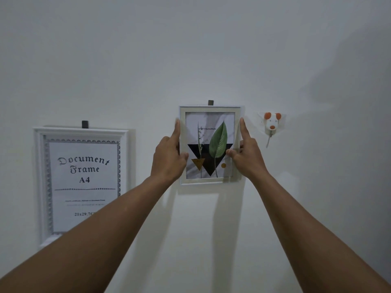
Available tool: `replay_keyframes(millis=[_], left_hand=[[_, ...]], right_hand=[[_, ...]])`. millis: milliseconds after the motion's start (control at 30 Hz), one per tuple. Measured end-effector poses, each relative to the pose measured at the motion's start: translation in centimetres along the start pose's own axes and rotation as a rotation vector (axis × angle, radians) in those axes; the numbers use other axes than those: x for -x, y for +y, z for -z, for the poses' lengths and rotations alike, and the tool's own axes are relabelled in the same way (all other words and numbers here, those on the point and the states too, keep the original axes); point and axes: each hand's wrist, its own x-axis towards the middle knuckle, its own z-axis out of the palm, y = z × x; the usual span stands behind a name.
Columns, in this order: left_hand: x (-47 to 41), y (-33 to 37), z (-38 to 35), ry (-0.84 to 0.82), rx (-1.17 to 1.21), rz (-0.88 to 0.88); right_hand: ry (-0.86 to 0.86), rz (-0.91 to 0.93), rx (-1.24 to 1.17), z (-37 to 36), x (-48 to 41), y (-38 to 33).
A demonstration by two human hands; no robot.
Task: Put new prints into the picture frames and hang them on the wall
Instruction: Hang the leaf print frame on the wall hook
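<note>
A small white picture frame (209, 109) with a leaf-and-triangle print sits upright against the white wall, its dark hanger tab (210, 102) showing above the top edge. My left hand (169, 157) grips its left side, thumb across the front. My right hand (246, 155) grips its right side in the same way. A larger white frame (40, 182) holding a "Document Frame A4" sheet hangs on the wall to the left, with its own dark hanger tab (84, 124). My left forearm covers that frame's lower right corner.
A small mouse-shaped wall hook (272, 123), white with orange ears and nose, is stuck to the wall just right of the small frame. Bare white wall (190, 49) spreads above and below the frames.
</note>
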Motion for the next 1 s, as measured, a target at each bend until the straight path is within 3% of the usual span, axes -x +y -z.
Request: replay_keyframes(millis=[233,1000], left_hand=[[-0.1,0.0,-0.1,0.128,-0.369,-0.047],[0.1,0.4,-0.4,0.136,-0.357,-0.029]], right_hand=[[0.089,0.076,0.223,0.1,0.8,-0.5],[-0.01,0.083,0.15,0.1,1.9,-0.4]])
